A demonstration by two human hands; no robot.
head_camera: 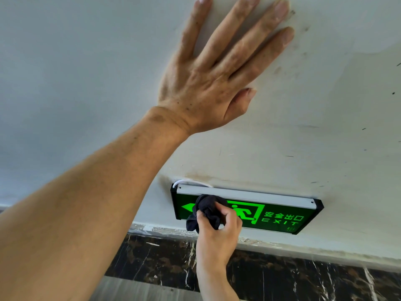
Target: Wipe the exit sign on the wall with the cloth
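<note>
The left hand lies flat against the pale wall, its fingers spread wide and the thumb angled out to the right, with the bare forearm running down to the near left corner of the view. Well below it, low on the same wall, the exit sign is mounted: a black-framed panel with a grey strip along its top edge, glowing green with an arrow at its left end, a running figure in the middle and the word EXIT to the right. A thin white cable loops out at its upper left corner. The right hand reaches up from below, its fingers curled and pinching a bunched dark cloth, which is pressed on the sign's left part, between the arrow and the figure. Beneath the sign, a dark marbled baseboard runs along the bottom of the wall.
</note>
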